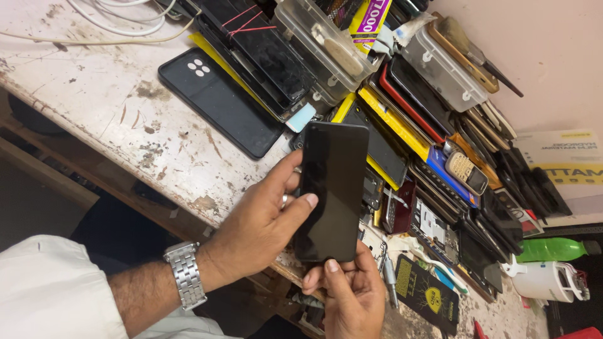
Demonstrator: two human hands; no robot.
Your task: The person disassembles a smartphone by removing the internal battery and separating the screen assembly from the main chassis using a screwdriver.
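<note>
We're holding black phone (331, 188) over desk (94, 88) edge: left hand (257, 226) fingers wrapping its side, right hand (348, 295) fingers pinching bottom.

left hand (260, 220) fingers curled in a grip, right hand (348, 292) pinching below

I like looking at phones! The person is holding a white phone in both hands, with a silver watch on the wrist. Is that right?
Not quite. The phone is black, not white, as the head view shows. The rest holds: the left hand and the right hand both hold it, and a silver watch sits on the left wrist.
</note>
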